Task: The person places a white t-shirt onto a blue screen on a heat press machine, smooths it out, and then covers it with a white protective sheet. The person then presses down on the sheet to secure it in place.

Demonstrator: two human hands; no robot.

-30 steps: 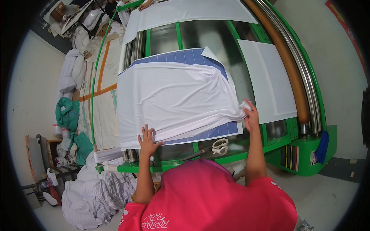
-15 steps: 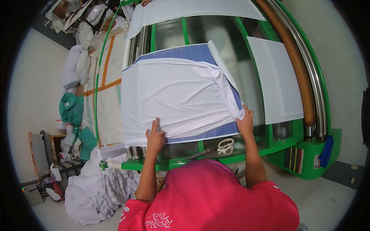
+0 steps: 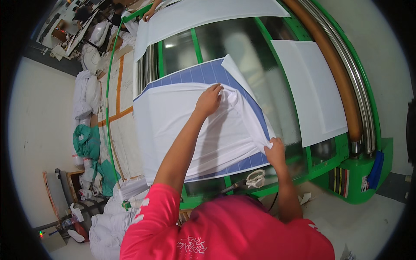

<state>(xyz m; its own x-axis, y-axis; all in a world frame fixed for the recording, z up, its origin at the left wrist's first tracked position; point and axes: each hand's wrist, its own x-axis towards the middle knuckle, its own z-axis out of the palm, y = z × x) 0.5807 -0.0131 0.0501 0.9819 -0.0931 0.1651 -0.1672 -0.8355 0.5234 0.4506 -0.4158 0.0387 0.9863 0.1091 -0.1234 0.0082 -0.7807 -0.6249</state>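
A white cloth (image 3: 182, 130) lies across a blue printed sheet with thin white lines (image 3: 188, 76) on a green-framed machine bed. Its right part is bunched into folds. Stretched out to the far edge, my left hand (image 3: 210, 100) is closed on the cloth near its far right corner. My right hand (image 3: 276, 151) pinches the near right corner of the cloth at the sheet's right edge. The sheet's far right corner curls up, showing its white back. Near my body lie scissors with white-wrapped handles (image 3: 255, 178), their blades partly hidden.
Another white sheet (image 3: 310, 91) lies to the right, beside a long brown roller (image 3: 333, 73). At the far side, a co-worker's hand (image 3: 149, 15) touches a wide white sheet (image 3: 208, 19). The machine's green frame (image 3: 203, 201) runs along the near edge. White cloth heaps (image 3: 106, 234) lie at lower left.
My left hand has moved from the cloth's near edge to its far edge and closed on it. My right hand keeps its corner. The sheet's curled corner has shifted slightly nearer.
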